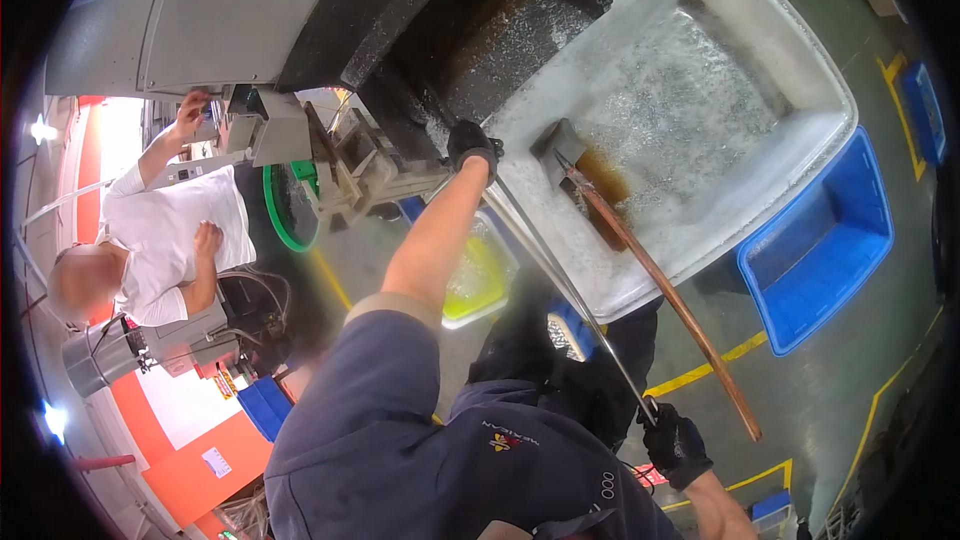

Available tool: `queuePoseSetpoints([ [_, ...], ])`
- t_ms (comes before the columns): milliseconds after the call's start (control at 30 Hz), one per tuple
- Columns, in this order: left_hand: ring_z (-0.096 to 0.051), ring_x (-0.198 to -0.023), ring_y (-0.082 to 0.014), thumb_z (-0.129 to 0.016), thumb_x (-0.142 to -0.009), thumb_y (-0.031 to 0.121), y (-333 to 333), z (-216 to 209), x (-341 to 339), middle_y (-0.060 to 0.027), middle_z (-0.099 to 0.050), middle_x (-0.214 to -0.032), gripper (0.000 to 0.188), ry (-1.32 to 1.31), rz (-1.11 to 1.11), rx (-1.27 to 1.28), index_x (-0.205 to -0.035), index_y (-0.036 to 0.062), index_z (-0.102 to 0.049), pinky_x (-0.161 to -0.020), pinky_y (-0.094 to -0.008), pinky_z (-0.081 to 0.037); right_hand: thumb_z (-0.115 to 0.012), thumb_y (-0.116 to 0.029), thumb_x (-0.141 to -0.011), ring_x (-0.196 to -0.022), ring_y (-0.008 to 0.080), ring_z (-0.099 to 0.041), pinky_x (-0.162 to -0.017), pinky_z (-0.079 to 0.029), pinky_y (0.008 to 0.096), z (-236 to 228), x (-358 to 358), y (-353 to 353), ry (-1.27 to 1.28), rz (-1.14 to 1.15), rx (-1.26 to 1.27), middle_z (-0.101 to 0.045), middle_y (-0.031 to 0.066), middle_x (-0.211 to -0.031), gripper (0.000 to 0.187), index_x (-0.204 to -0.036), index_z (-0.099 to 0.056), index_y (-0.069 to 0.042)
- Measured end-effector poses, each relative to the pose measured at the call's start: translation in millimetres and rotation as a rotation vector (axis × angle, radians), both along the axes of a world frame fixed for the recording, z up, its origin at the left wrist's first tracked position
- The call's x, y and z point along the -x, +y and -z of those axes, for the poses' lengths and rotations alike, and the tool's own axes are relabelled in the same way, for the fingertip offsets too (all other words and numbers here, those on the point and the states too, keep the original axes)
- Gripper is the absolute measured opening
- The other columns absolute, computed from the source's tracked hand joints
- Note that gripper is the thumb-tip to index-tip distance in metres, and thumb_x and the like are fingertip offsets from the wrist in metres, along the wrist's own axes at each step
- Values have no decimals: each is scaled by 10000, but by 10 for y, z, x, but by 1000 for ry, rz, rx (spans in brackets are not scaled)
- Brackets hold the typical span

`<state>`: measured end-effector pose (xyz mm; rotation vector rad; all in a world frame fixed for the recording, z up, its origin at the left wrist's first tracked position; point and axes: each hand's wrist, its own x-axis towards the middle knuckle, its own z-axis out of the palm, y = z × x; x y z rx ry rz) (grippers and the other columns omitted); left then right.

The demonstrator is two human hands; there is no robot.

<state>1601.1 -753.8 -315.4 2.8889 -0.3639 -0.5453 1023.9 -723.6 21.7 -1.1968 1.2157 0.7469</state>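
My left hand (472, 147), in a black glove, is closed round a long thin metal rod (620, 365) by the lip of a dark metal chute (400, 50). At the rod's near end, my right hand (677, 448), also gloved in black, grips it low beside my body. The rod slants across the near edge of a large white tub (835, 90); its far end is hidden beyond my left hand. Glistening whitish bits (680, 90) lie in the tub. A shovel (660, 280) rests there, blade inside and wooden handle sticking out over the near rim.
A blue bin (815, 240) stands right of the tub. Below my left forearm sits a yellow-green container (475, 275). A green-rimmed round container (290, 208) is farther left, near a person (185, 225) in white who reaches to a grey machine (220, 10). Yellow lines mark the floor.
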Motion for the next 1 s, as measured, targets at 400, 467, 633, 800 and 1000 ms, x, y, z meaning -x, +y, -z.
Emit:
queuePoseSetpoints([
  [400,-667,-963,-180,-568,-918,360,144,-106,28,-71,-674,-1097,358,-24,1,-61,-1140,92,-650,-756,-278,-519,-516,-55,-808,-724,348,-638,-642,-478,417,-296,111,-183,-107,-146,119,-652,162,-791,178,-954,-618,-67],
  [467,-679,-932,-180,-574,-912,391,-373,-360,974,-67,-692,-1049,369,-163,558,-598,-1104,89,-664,-723,-288,-533,-522,-61,-807,-725,341,-638,-636,-474,408,-437,298,-116,39,-78,147,-647,167,-786,160,-936,-617,-65],
  [633,-675,-863,-178,-505,-950,377,42,-597,420,-76,-703,-920,350,13,85,-161,-1047,80,-663,-674,-289,-535,-573,-102,-808,-786,361,-652,-683,-507,451,-303,483,-156,-107,-163,158,-689,129,-853,223,-1024,-624,-127],
  [800,-626,-618,-192,-388,-991,370,-151,-1360,960,-78,-662,-730,331,284,-245,122,-960,105,-584,-514,-296,-489,-572,-77,-786,-759,374,-643,-650,-502,462,-519,602,-160,-112,-247,239,-684,134,-835,257,-1032,-619,-132],
  [1000,-580,-438,-206,-336,-1006,401,-25,-1502,1259,-87,-630,-628,337,426,-620,707,-902,133,-512,-393,-297,-446,-574,-88,-771,-763,385,-638,-649,-499,473,-566,913,-90,-154,-234,260,-677,143,-834,274,-1035,-622,-145],
])
